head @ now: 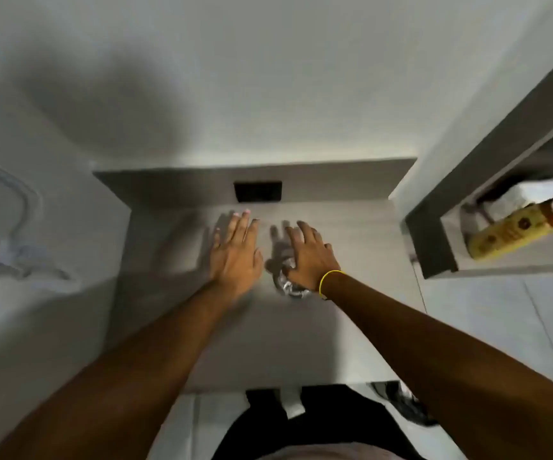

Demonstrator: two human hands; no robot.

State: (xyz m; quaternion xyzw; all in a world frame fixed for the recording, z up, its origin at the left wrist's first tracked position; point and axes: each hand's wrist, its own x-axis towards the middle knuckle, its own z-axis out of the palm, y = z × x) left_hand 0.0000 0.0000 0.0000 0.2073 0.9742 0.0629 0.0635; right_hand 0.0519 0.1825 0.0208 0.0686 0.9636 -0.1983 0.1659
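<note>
Both my arms reach forward over a small grey bedside table (351, 310). My left hand (235, 250) hovers flat above the tabletop with straight fingers, holding nothing. My right hand (308, 254), with a yellow band at the wrist, has its fingers spread and lies over a crumpled silvery wrapper (290, 287) that shows under the palm. Whether the palm presses on the wrapper or only hovers above it is unclear. The picture is blurred.
A dark rectangular cut-out (258, 191) sits in the table's raised back panel. At the right, an open grey shelf (434, 247) holds a yellow bottle (514, 234) and white packets. A bed with white sheets (19, 260) lies at the left. A shoe (404, 406) rests on the tiled floor.
</note>
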